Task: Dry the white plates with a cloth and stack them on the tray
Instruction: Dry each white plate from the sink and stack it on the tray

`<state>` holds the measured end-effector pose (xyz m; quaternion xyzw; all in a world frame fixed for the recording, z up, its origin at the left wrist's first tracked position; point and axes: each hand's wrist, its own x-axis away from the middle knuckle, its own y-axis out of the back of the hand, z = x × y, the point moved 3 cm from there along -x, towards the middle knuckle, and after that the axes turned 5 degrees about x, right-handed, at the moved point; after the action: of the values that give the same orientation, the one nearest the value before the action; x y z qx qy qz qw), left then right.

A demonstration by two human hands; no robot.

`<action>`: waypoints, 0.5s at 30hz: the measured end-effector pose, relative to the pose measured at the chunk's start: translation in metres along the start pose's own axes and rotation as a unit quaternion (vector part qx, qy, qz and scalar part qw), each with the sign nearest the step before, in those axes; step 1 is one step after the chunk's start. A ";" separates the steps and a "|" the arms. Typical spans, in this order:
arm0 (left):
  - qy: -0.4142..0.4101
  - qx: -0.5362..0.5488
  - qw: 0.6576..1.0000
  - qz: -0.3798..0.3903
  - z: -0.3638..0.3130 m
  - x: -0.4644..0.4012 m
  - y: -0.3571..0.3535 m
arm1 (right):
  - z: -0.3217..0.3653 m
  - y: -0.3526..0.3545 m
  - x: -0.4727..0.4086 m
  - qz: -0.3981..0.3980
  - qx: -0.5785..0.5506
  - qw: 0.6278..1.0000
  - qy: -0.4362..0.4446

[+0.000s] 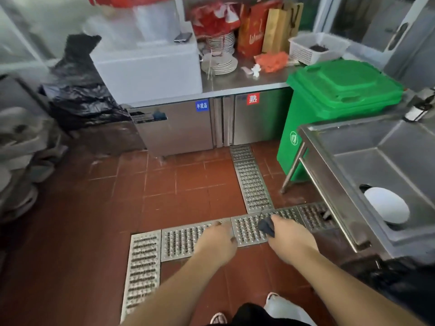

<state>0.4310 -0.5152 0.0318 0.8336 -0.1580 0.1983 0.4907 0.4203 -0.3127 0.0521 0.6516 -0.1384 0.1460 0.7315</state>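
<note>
A white plate (387, 208) lies in the steel sink (386, 147) at the right edge of the frame, low in the basin and partly hidden by the sink's near wall. Just left of the sink, in the lower middle of the frame, the right hand (288, 234) has its grip clamped on a dark cloth (267, 227) — a bunched end shows past the fingers. The left hand (217, 241) hangs beside it, apart from it, seen from the back; whether its grip is together or apart cannot be told.

Both hands hang over metal drain grates (251, 184) set in the red tiled floor (188, 184). Behind the sink stands a green bin (339, 95) with its lid down. Across the top of the frame a steel worktop (244, 80) carries stacked plates (220, 62), red and tan paper bags (266, 27), a white basket (313, 48) and a white box (146, 67) — a black bag (77, 90) slumps at the upper left.
</note>
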 end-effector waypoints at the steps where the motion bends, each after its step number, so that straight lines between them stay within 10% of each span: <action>1: 0.005 0.004 1.000 -0.001 0.001 -0.008 0.005 | 0.003 0.005 -0.011 0.000 0.000 1.000 0.001; 15: 0.016 -0.031 0.999 -0.010 -0.115 -0.200 0.082 | -0.065 0.096 -0.214 -0.041 -0.040 0.998 0.008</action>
<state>0.1988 -0.4388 0.0471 0.8163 -0.1476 0.2016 0.5208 0.1863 -0.2450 0.0480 0.6260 -0.1116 0.1153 0.7631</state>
